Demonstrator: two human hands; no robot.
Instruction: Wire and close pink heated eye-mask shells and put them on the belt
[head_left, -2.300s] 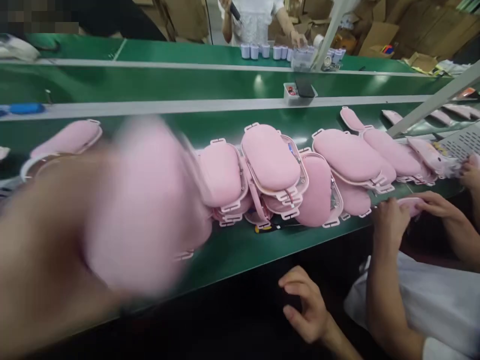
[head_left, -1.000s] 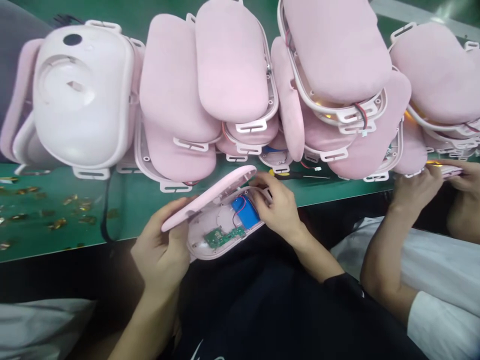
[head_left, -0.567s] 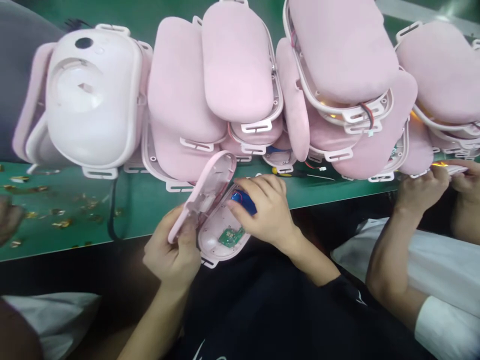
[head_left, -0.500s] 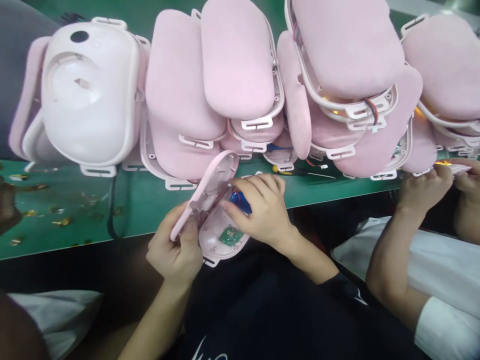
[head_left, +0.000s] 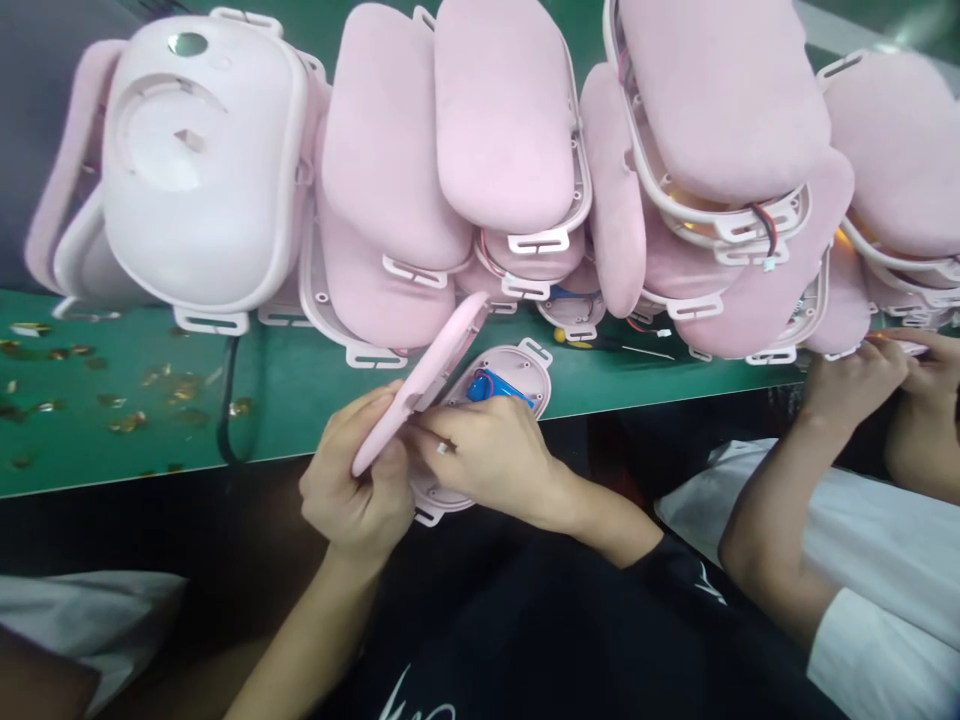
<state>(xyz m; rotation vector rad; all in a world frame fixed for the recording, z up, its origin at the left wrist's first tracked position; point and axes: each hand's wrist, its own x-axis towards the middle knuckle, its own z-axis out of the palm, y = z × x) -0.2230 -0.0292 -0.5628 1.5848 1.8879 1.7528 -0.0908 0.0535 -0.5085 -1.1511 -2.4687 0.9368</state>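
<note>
My left hand (head_left: 356, 480) is closed around a pink padded cover (head_left: 420, 390), held tilted on edge so that its inner side faces right. Under it lies an open pink plastic shell (head_left: 536, 370) at the table's front edge. A blue battery (head_left: 499, 387) with a thin red wire sits inside that shell. My right hand (head_left: 491, 450) reaches over the shell, its fingers closed and its fingertips partly behind the cover. A small white wire connector (head_left: 442, 448) pokes out between those fingers. The shell's lower part is mostly hidden by my right hand.
Stacked pink padded covers and shells (head_left: 506, 110) line the back. At left stands a white shell (head_left: 202, 170) near a black cable (head_left: 229, 400) and scattered gold foil bits (head_left: 180, 385). A yellow-handled screwdriver (head_left: 577, 340) lies behind. At right, a co-worker's hands (head_left: 862, 380) hold a lit part.
My right hand has moved left from the battery to beside the cover, with a white connector now showing in its fingers. The cover has turned more edge-on. The view has shifted slightly.
</note>
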